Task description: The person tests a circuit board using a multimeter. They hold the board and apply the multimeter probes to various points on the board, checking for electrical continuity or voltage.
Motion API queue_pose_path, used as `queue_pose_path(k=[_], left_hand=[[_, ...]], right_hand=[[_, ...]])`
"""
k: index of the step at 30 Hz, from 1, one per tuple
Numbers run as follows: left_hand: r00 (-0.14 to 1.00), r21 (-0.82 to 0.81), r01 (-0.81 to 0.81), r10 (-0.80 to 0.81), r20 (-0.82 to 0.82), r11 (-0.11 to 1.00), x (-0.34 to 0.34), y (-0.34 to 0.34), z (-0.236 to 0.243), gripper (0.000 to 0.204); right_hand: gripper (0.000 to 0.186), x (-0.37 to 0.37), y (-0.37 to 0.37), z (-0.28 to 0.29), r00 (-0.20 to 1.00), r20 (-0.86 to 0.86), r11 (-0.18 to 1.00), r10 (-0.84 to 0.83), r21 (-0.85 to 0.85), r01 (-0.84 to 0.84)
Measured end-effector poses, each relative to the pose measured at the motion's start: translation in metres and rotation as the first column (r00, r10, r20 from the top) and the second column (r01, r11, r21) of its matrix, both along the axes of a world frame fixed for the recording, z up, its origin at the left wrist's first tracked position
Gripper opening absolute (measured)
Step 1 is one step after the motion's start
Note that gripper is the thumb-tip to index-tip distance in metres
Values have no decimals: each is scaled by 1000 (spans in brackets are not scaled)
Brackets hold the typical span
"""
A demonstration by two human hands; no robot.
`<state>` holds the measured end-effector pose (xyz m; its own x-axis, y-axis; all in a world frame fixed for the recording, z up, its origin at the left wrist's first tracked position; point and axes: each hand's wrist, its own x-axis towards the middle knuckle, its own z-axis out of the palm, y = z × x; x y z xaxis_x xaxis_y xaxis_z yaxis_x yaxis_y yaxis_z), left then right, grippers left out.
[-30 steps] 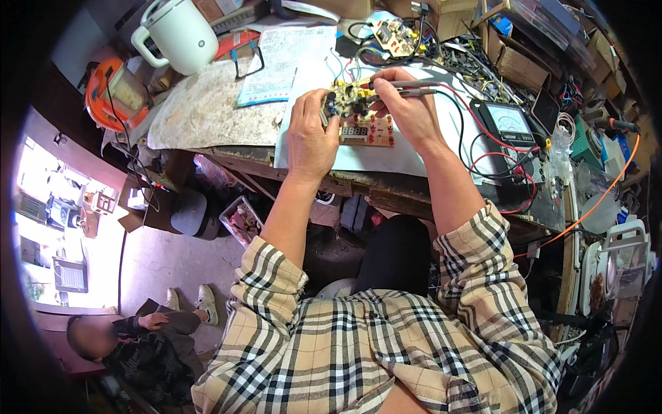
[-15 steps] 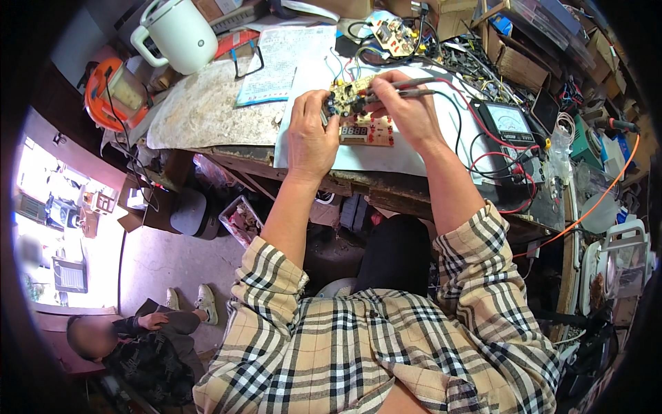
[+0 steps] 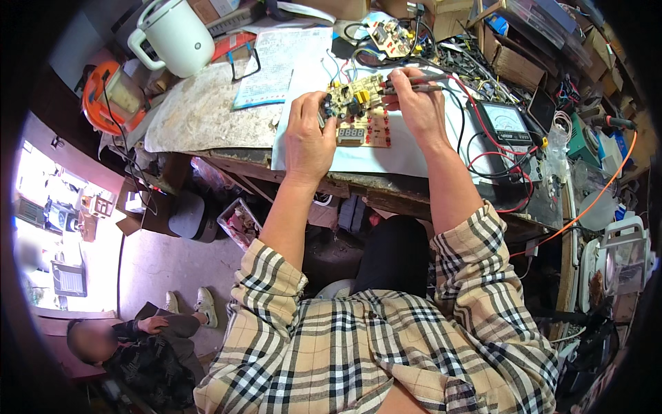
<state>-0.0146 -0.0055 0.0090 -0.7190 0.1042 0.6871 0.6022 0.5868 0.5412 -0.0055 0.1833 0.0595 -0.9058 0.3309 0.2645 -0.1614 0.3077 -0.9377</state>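
Observation:
My left hand (image 3: 309, 141) grips the left side of a yellow circuit board (image 3: 353, 96) with capacitors on it, held above a tan display board (image 3: 372, 134) with a four-digit display and red buttons. My right hand (image 3: 420, 103) has its fingers closed on two dark test probes (image 3: 403, 84), pointed leftward at the upper board's right part; I cannot tell whether the tips touch it. Their red and black leads run to an analog multimeter (image 3: 501, 117) on the right. White paper (image 3: 296, 155) lies under the boards, and loose wires (image 3: 336, 65) trail beyond them.
Behind are a white jug (image 3: 179, 45), an orange appliance (image 3: 103, 100), printed sheets (image 3: 265, 83), another circuit board (image 3: 386, 34) and heaped cables and boxes (image 3: 507, 62). A soldering iron (image 3: 614, 122) lies at the right. At lower left a person (image 3: 138, 345) sits near a doorway.
My right hand and the probes have shifted slightly rightward, uncovering more of the upper board and its yellow component. My left hand still holds the board.

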Motion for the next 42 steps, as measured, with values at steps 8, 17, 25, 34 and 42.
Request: queue_pose_path(k=[8, 17, 25, 34, 42], left_hand=[[1000, -58, -23, 22, -19, 998, -1, -1, -1, 46], [1000, -53, -13, 11, -29, 999, -1, 2, -1, 49], [999, -57, 2, -5, -42, 998, 0, 2, 0, 48], [999, -73, 20, -23, -33, 997, 3, 4, 2, 48], [999, -73, 22, -23, -22, 997, 3, 3, 1, 48]], right_hand=[[30, 2, -1, 2, 999, 36, 999, 21, -31, -20], [30, 1, 1, 1, 1000, 23, 1000, 3, -9, -2], [27, -1, -1, -6, 998, -55, 993, 10, -113, -16], [22, -6, 2, -10, 1000, -25, 941, 2, -339, -10], [19, -7, 0, -12, 1000, -8, 920, -7, -393, 3]])
